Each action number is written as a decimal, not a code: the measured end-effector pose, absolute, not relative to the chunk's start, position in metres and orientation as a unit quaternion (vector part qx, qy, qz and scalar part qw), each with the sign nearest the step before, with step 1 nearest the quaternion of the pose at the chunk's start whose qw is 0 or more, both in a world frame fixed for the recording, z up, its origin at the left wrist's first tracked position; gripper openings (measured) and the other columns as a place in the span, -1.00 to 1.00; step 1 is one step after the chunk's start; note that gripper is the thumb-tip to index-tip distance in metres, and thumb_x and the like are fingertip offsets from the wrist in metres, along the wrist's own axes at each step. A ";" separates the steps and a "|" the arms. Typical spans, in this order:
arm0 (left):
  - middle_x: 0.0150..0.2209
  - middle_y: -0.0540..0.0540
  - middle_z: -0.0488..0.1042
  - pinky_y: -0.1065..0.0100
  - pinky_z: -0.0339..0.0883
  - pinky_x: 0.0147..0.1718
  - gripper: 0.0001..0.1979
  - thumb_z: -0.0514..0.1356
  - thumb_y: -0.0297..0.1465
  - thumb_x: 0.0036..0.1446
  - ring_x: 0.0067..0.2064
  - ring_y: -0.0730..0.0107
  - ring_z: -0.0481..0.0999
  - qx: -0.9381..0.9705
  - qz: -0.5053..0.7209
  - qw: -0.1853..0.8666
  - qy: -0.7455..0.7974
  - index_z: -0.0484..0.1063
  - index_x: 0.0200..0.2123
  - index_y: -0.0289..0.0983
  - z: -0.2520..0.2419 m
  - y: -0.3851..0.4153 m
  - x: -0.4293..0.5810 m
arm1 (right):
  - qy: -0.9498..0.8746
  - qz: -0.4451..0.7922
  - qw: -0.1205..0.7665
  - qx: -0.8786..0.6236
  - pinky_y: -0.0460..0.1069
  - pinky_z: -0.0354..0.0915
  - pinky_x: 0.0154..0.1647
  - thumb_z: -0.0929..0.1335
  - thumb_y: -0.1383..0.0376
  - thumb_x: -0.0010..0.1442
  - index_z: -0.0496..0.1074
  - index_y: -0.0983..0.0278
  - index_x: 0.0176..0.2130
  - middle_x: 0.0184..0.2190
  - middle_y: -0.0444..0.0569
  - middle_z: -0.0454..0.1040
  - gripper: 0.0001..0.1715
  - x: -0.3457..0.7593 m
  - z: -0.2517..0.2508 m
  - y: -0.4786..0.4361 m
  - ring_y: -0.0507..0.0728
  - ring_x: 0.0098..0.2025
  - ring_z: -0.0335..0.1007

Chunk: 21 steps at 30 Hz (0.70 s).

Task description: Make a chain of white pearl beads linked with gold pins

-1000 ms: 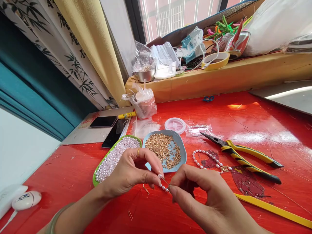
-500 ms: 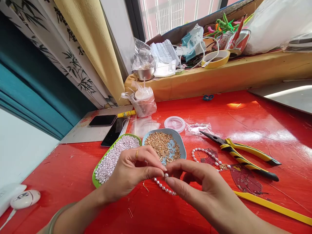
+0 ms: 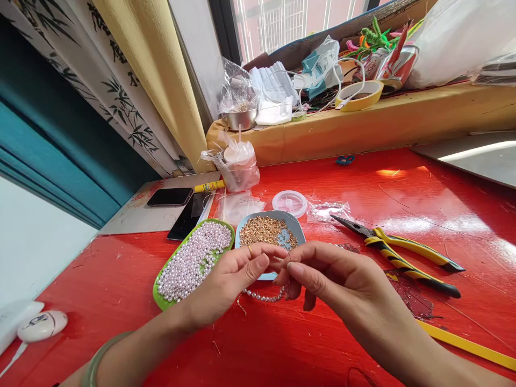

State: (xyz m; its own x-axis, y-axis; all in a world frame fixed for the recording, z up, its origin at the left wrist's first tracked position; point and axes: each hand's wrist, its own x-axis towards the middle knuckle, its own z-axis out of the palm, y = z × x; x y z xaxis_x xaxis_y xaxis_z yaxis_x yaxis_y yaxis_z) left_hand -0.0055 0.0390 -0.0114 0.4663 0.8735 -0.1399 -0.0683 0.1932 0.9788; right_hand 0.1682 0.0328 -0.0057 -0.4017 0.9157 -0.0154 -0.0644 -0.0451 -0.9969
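We see a glossy red table (image 3: 363, 180) filling the lower frame; left of centre lies a green tray (image 3: 158, 294) of pearl beads, just beside a blue dish (image 3: 300, 234) of gold beads; above the dish, a clear cord spool (image 3: 289, 202) and a small plastic bag (image 3: 327, 211); at right, yellow-and-black pliers (image 3: 403, 257); far lower left, a white mouse (image 3: 42, 324); lower right, a yellow strip (image 3: 463, 344).

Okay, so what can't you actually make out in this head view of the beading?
All in the head view:
- Pearl strand: both ends vanish behind the fingers of the left hand and right hand.
- Blue dish: near half covered by both hands.
- Yellow strip: cut off by the right edge.
- Clear bag on the sill: contents blurred by crinkled plastic.
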 end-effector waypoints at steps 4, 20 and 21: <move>-0.39 -0.07 0.54 0.39 0.27 -0.27 -0.80 0.16 -0.29 0.13 -0.30 0.40 0.48 0.517 0.326 0.690 0.388 0.49 -0.26 -0.29 -0.012 0.038 -0.003 | -0.575 0.593 0.429 -0.365 -0.12 0.23 -0.47 0.33 0.29 0.11 0.42 0.24 -0.44 -0.51 -0.13 0.42 -0.89 0.170 -0.008 0.033 0.01 -0.45 0.32; -0.48 -0.03 0.55 0.51 0.38 -0.41 -0.93 0.24 -0.48 0.02 -0.46 0.52 0.52 0.352 0.416 0.757 0.360 0.40 -0.47 -0.34 0.019 0.038 0.007 | -0.486 0.696 0.420 -0.322 0.04 0.17 0.00 0.23 0.13 0.24 0.42 0.23 -0.19 -0.23 -0.07 0.48 -0.71 0.167 -0.019 0.038 0.10 -0.11 0.34; -0.48 -0.02 0.55 0.52 0.39 -0.39 -0.94 0.24 -0.49 0.03 -0.44 0.52 0.52 0.340 0.445 0.749 0.353 0.39 -0.45 -0.33 0.022 0.039 0.009 | -0.483 0.721 0.405 -0.287 0.08 0.14 0.05 0.20 0.12 0.26 0.42 0.27 -0.18 -0.20 -0.02 0.48 -0.66 0.166 -0.022 0.039 0.11 -0.09 0.35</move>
